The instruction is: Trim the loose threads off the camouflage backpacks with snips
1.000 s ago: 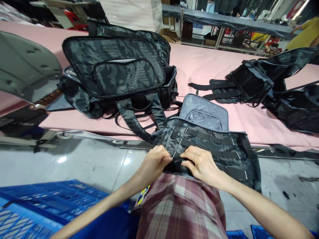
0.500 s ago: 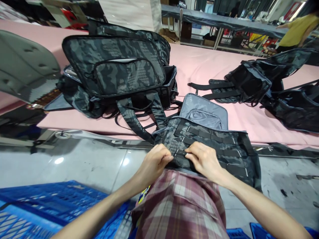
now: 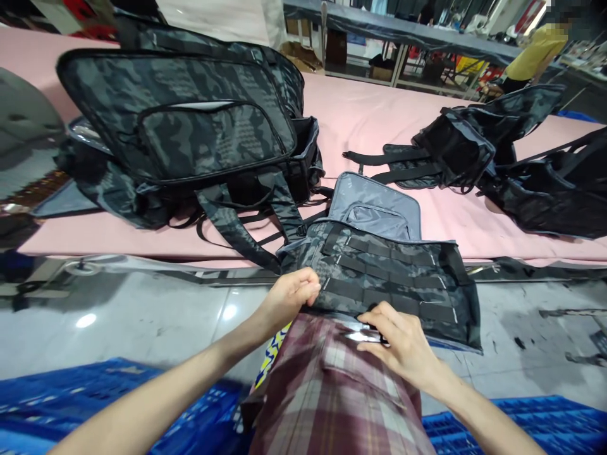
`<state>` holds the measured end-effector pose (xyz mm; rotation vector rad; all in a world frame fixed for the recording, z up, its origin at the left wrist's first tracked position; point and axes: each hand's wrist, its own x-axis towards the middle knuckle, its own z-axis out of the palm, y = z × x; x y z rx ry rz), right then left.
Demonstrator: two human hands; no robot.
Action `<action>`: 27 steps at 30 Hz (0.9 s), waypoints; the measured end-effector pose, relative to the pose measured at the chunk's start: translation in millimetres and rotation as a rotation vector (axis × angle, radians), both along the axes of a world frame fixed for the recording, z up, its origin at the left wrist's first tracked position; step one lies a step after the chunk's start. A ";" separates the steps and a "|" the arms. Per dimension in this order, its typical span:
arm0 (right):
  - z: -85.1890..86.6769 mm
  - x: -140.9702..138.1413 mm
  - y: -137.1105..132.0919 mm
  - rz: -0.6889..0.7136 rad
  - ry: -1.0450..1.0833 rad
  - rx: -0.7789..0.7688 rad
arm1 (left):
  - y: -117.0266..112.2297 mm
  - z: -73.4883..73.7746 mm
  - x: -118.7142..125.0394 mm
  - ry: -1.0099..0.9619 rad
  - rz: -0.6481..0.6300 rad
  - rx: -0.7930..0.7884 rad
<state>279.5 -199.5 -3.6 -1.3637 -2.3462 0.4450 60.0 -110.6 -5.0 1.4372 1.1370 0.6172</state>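
Note:
A dark camouflage backpack [image 3: 384,273] lies over the table's near edge, rows of black webbing on its face and its grey-lined flap [image 3: 377,202] folded back. At its lower left, my left hand [image 3: 293,296] is closed in a pinch against the fabric; whatever is between the fingertips is too small to make out. My right hand [image 3: 405,344] is wrapped round a pair of thread snips [image 3: 364,335], their shiny blades pointing left, just off the backpack's lower edge and in front of my plaid clothing.
Large camouflage bags [image 3: 213,136] stand on the pink-covered table [image 3: 360,114] at left, with more dark bags [image 3: 545,196] at right. Blue plastic crates [image 3: 526,423] sit on the floor on both sides of me. A person in a yellow top [image 3: 533,57] stands at the back right.
My right hand has dropped from the webbing towards me, and the snips now show in it. My left hand stays at the backpack's left side. The view has shifted to the right.

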 end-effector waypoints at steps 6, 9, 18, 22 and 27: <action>7.3 2.1 6.0 -0.011 0.075 -0.146 | -1.5 -0.6 2.2 -0.090 0.058 -0.081; 13.7 0.2 16.4 -0.142 0.152 -0.278 | 0.1 0.3 3.2 -0.132 0.083 -0.099; 19.2 -36.5 45.8 -0.138 0.124 -0.268 | 2.5 1.2 -12.5 0.108 0.019 0.110; 14.5 -47.9 43.3 -0.120 0.008 -0.242 | -3.8 1.8 -15.5 0.234 0.044 0.267; 18.2 -61.3 41.2 -0.061 -0.182 -0.268 | -8.3 -2.1 -15.6 0.212 0.021 0.241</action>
